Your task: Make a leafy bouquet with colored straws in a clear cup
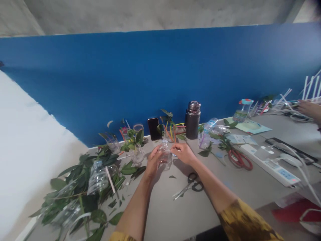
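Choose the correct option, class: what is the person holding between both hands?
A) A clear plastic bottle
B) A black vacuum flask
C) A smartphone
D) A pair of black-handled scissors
A. The left hand and right hand close on either side of the clear plastic bottle above the table.

I have a clear plastic bottle standing upright between my hands, neck pointing up. It looks empty, and the grey worktop shows through its thin, see-through wall. My left hand curls against one side, while the fingertips of my right hand meet the other. Its base sits just below my hands, though I can't tell whether it touches the worktop.
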{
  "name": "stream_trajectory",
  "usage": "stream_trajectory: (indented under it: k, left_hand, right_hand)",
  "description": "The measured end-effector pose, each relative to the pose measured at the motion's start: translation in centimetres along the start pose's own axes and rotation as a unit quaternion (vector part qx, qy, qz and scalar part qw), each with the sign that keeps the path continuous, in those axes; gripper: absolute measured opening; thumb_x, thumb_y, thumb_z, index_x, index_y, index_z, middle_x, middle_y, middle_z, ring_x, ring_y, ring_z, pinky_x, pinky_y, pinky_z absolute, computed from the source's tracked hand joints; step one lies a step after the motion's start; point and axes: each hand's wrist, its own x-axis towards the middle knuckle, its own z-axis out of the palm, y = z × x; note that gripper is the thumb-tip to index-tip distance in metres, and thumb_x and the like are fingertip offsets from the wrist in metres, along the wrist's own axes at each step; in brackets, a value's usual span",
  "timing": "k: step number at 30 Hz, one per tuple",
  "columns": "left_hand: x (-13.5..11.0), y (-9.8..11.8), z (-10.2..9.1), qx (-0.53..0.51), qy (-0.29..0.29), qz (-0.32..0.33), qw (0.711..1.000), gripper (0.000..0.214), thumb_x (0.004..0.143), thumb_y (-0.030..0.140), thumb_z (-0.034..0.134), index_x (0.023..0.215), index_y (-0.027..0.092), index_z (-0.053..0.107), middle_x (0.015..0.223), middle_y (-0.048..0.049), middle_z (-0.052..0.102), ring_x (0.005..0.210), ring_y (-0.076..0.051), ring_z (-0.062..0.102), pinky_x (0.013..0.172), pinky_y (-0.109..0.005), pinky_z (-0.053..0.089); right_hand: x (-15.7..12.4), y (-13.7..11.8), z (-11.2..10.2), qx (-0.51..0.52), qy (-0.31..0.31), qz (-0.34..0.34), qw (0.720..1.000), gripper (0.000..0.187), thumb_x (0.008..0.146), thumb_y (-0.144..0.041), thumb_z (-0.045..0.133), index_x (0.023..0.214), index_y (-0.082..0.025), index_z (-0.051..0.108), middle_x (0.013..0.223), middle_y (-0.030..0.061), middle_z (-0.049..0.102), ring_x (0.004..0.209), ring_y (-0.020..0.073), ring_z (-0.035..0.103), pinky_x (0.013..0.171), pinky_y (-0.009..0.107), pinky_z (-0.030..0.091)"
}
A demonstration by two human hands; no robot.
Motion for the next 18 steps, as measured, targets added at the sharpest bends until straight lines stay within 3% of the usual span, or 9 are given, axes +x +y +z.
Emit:
stream_trajectory:
  k: [6, 18]
  left_hand:
    - [-0.11, 0.18, 0.32, -0.010, 0.007, -0.008, 1.000, 0.065, 0.079, 0.052, 0.087, 0.134, 0.022, 0.067, 0.116, -0.0111, 0.074, 0.094, -0.023, 0.074, 0.068, -0.029, 0.055]
    - [0.05, -0.34, 0.54, 0.016, 0.030, 0.032, 0.999, 0.063, 0.073, 0.047, 0.093, 0.127, 0.023, 0.070, 0.115, -0.0089, 0.074, 0.088, -0.018, 0.071, 0.068, -0.026, 0.054]
  right_hand:
    - [0.16, 0.68, 0.30, -0.037, 0.012, 0.000, 0.999, 0.026, 0.087, -0.040, 0.064, 0.081, -0.020, 0.078, 0.082, 0.0034, 0.077, 0.077, 0.0197, 0.065, 0.075, 0.029, 0.047]
    - [-0.04, 0.17, 1.04, -0.066, 0.032, 0.034, 0.997, 0.025, 0.084, -0.043, 0.066, 0.073, -0.022, 0.072, 0.075, 0.0011, 0.071, 0.075, 0.0197, 0.063, 0.073, 0.029, 0.045]
